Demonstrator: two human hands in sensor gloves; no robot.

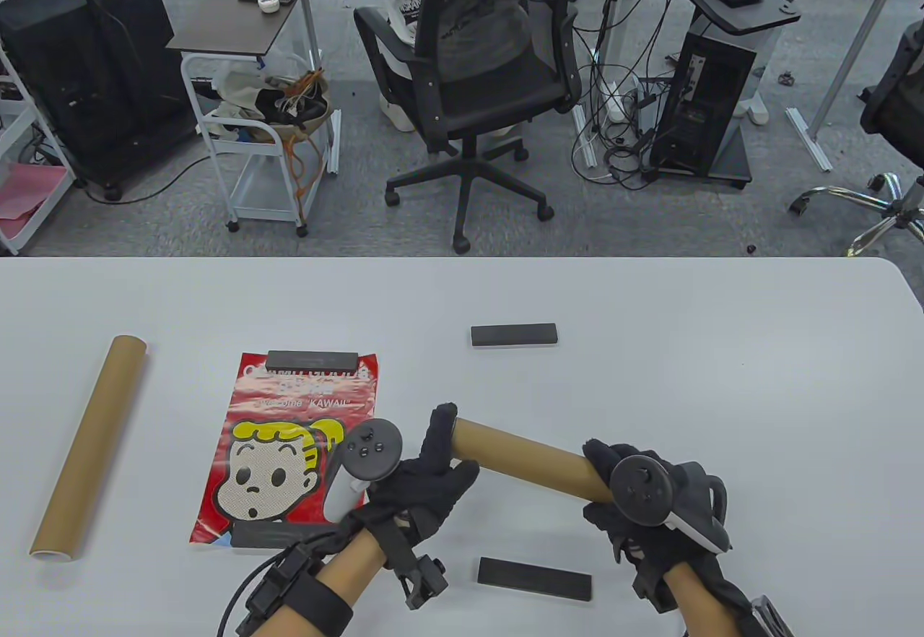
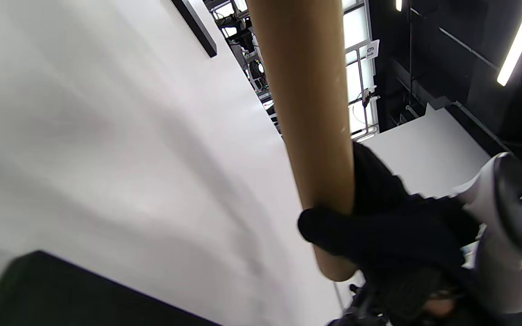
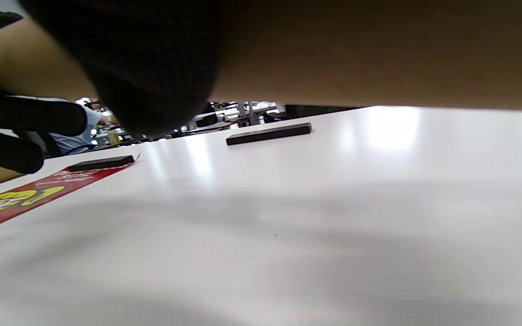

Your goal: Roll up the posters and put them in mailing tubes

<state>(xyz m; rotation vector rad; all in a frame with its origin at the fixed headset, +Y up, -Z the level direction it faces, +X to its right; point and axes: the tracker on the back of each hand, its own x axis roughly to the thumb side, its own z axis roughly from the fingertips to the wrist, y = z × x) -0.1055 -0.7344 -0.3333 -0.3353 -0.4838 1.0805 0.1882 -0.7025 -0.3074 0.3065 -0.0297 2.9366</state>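
A brown mailing tube is held above the table near the front. My right hand grips its right end, fingers wrapped around it; the left wrist view shows that grip on the tube. My left hand lies with fingers stretched out against the tube's left end, thumb below it. A red poster with a cartoon girl lies flat to the left, weighted by black bars at its top and bottom. In the right wrist view the tube fills the top and the poster shows at left.
A second brown tube lies at the table's left. Loose black bars lie at mid-table and near the front edge. An office chair and a cart stand beyond the table's far edge.
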